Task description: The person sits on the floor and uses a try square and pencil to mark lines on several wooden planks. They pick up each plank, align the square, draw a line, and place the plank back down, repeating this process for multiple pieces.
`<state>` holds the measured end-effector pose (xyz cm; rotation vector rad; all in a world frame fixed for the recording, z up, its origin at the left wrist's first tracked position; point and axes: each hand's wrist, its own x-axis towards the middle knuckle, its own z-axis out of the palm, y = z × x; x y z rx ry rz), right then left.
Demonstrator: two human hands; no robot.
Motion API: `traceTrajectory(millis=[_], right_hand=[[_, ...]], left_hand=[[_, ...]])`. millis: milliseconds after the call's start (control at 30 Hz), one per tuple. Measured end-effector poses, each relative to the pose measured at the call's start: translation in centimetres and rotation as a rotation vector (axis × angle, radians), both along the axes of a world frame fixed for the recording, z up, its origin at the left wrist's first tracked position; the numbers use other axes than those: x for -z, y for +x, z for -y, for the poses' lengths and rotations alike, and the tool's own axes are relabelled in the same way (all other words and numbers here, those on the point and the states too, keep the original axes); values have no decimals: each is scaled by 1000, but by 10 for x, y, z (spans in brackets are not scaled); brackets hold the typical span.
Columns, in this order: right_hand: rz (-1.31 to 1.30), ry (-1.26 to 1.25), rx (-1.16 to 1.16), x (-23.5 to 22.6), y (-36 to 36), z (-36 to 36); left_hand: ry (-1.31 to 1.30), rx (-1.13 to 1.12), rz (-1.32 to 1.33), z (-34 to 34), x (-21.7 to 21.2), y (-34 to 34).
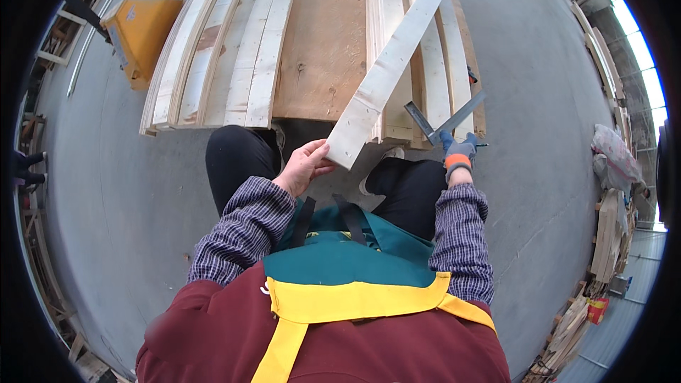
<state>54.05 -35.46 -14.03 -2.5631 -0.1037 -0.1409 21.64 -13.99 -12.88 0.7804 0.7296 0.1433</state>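
My bare left hand (306, 167) pinches the near end of a long pale wooden board (394, 64). The board slants away to the far right, above other boards. In my right hand (459, 152), which wears a blue-grey glove with an orange cuff, is a metal try square (462, 111), its two arms forming a V. A thin dark green stick-like thing (482, 145) pokes out beside that hand; its kind is unclear. Right below the board and square lies a stack of pale boards (434, 78) along the right side of a brown wooden panel (323, 42).
Another stack of boards (237, 46) covers the panel's left side. Beyond it stands a yellow piece of equipment (144, 37). Timber piles (606, 237) and a plastic-wrapped bundle (616, 156) line the right side of the grey concrete floor (539, 191). A person's dark-clothed legs (32, 169) show far left.
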Motion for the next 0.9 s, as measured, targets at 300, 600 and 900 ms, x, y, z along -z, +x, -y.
traceTrajectory(millis=[300,600,900], right_hand=[[-341,191,130,-13,-2,-26],[-264,759,177,12,16,-15],[-89,1075,-255,-61,-63,-26]], left_hand=[[143,-143,78,12,10,-14],[29,-322,130,-11,17,-1],[62,-402,79,-13,14,-4]])
